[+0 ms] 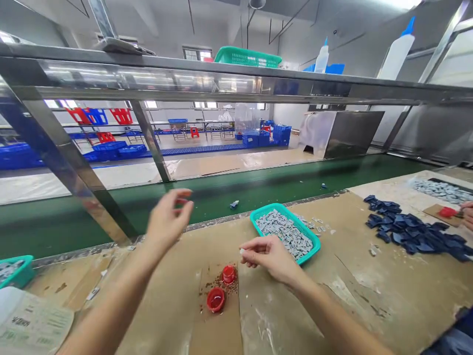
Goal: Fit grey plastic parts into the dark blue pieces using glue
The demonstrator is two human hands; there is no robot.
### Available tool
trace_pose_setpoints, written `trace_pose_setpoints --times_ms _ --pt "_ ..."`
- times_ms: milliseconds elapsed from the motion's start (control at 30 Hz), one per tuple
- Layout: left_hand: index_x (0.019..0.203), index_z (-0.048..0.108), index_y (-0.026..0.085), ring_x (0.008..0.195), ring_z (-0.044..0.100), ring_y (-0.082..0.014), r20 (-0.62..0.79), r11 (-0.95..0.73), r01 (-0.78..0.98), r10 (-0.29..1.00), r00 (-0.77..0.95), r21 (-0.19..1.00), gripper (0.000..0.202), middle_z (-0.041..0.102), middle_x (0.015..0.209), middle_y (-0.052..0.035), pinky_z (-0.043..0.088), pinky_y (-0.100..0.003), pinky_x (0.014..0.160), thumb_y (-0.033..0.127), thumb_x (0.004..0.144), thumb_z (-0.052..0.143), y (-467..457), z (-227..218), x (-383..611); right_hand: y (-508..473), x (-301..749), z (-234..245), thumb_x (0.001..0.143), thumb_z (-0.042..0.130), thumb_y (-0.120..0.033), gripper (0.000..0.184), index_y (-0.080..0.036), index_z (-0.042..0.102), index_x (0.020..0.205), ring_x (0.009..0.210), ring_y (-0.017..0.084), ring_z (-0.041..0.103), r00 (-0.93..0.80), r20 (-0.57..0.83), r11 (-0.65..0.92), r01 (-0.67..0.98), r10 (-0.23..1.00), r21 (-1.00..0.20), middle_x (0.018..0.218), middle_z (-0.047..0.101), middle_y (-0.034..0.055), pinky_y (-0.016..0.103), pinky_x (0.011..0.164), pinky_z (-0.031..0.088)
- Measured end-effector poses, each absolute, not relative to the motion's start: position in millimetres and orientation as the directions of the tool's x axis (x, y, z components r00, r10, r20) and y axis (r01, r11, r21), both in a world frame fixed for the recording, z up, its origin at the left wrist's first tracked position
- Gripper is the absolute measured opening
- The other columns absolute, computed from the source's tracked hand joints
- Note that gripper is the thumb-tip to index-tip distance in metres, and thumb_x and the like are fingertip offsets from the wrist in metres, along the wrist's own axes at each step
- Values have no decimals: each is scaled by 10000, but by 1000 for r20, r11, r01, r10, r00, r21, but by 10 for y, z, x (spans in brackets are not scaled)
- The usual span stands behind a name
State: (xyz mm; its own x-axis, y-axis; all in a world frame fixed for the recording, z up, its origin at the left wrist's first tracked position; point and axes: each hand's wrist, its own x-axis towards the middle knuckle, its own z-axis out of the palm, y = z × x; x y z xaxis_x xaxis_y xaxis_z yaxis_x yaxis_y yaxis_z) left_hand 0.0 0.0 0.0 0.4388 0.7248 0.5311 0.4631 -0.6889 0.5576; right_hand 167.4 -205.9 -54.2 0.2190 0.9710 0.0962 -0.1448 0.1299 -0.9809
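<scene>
My left hand (170, 215) is raised above the near edge of the green conveyor belt (207, 195), thumb and fingers apart with nothing seen between them. A small dark-and-white part (234, 203) lies on the belt to its right. My right hand (269, 254) pinches a small whitish piece (242, 251) between thumb and fingertips, just left of a turquoise basket (314, 245) full of small grey pieces (283, 231). Below and left of that hand, two red caps (216, 300) sit on a cardboard strip (216, 337); the nearer one holds red liquid, and red spots surround both.
Dark blue parts (410, 229) are heaped at the right, near another person's hand (468, 214). A second turquoise basket (25, 270) and a translucent container (35, 320) stand at the left. Metal posts (150, 140) carry an overhead shelf (229, 74) beyond the cardboard-covered table.
</scene>
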Motion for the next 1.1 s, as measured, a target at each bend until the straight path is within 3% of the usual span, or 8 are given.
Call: trace_pose_setpoints --times_ms 167,367,600,833,933,1100 --pt "1023 597 132 944 593 -197 286 -669 616 739 609 416 231 614 1033 -74 491 -415 837 300 865 573 349 -634 653 -1867 1565 -957 642 808 -468 430 -113 672 843 539 132 584 300 13 110 -311 954 -944 694 708 91 234 545 456" --pt "1126 561 145 1011 572 -225 192 -625 687 775 602 369 320 575 1144 -93 480 -447 857 332 867 567 634 -886 1279 -1849 1569 -1086 574 850 -474 441 -102 680 738 568 126 590 282 -97 39 -441 954 -897 723 713 117 200 543 433" --pt "1115 573 143 1001 584 -220 179 -553 597 803 569 581 298 587 1139 -92 487 -445 856 312 869 568 511 -651 1036 -1859 1544 -1137 575 823 -526 471 -103 676 720 506 101 530 317 -112 24 -394 942 -919 673 697 93 193 501 396" --pt "1128 591 150 1060 605 -235 256 -444 255 804 536 859 409 657 1133 -92 473 -354 947 382 792 615 -458 -173 -69 -1878 1453 -1173 533 838 -516 459 -118 679 698 527 129 544 313 -147 -39 -326 938 -945 618 674 60 220 524 395" --pt "1010 638 155 1009 636 -257 238 -290 103 906 350 952 426 690 1053 -99 491 -359 942 377 662 741 -998 -100 -471 -1885 1423 -1183 540 832 -520 459 -116 682 698 534 137 552 316 -150 -49 -306 937 -951 626 680 71 229 531 404" --pt "926 666 181 884 684 -274 -17 20 35 998 -63 999 535 731 913 -68 540 -352 872 317 448 864 -1635 -437 -872 -1875 1424 -1184 533 829 -531 467 -118 686 699 510 141 553 344 -148 -54 -269 927 -962 609 678 72 230 498 390"
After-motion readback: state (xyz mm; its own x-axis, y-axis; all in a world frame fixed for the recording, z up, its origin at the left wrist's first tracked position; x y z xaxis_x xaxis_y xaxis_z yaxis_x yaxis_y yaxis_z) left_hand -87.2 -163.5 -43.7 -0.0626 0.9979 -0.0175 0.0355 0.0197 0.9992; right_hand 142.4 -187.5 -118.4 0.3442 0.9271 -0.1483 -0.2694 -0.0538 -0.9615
